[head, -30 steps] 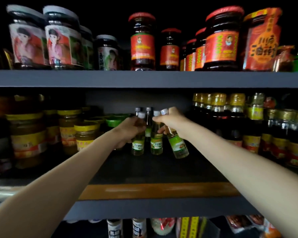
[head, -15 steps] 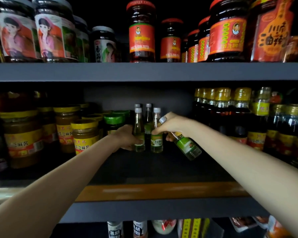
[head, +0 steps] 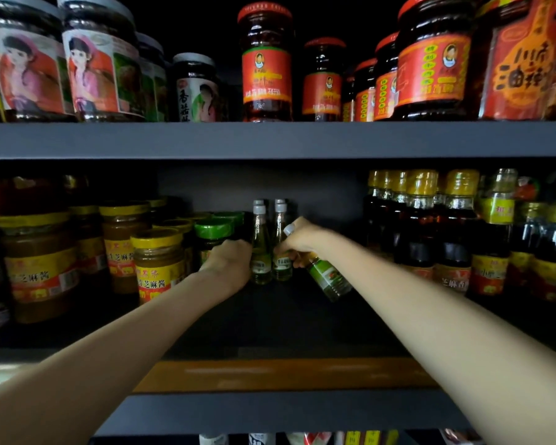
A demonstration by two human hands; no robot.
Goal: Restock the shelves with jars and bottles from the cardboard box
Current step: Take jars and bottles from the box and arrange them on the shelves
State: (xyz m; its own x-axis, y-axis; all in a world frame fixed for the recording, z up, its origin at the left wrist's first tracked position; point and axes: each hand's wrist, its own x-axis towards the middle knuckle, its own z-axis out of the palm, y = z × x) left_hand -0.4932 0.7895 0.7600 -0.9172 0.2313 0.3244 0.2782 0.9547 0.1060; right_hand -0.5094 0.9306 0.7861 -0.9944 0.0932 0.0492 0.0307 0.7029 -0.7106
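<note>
Small clear glass bottle with green label and white cap (head: 326, 277), tilted cap-up to the left, gripped around the neck by curled right hand (head: 302, 240) above the dark middle shelf (head: 270, 319). Left hand (head: 230, 263) wrapped around upright matching bottle (head: 260, 252), just beside another (head: 281, 248). Both arms stretched forward, deep into shelf.

Both arms reach deep into the dark grey middle shelf (head: 270, 316). Left hand (head: 230, 263) wraps the base of an upright small clear glass bottle with green label and white cap (head: 260, 252); a second matching bottle (head: 281, 248) stands just beside it. Right hand (head: 302, 240) grips a third green-labelled bottle (head: 329, 279), tilted, cap up-left. Yellow-lidded sesame paste jars (head: 156, 261) left, dark sauce bottles with yellow caps (head: 422, 226) right.
</note>
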